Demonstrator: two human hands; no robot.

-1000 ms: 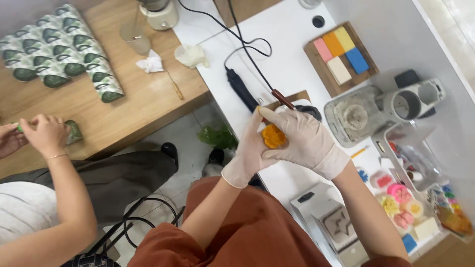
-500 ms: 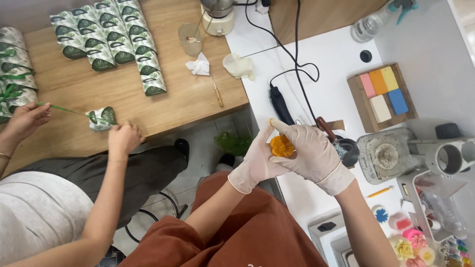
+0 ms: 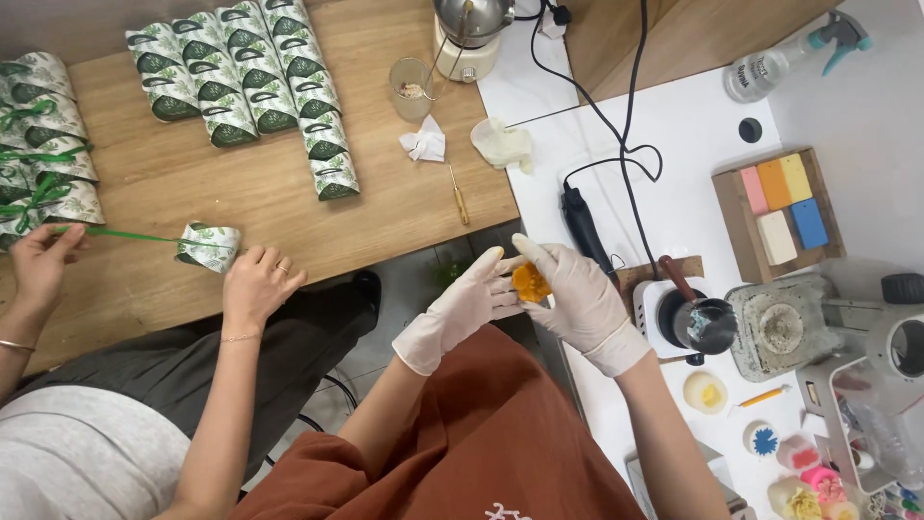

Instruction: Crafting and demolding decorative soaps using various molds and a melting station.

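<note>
Pinched between both gloved hands: small orange piece, held above the floor gap, just left of the white table. Right hand wraps it from the table side; left hand presses fingertips against it. On the table nearby: black pot, black power tool.

Prob. craft workshop: colour blocks, hotplate, wrapped packs.

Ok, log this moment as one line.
left hand: gloved, steadies orange piece | right hand: gloved, grips it | over table edge
</note>
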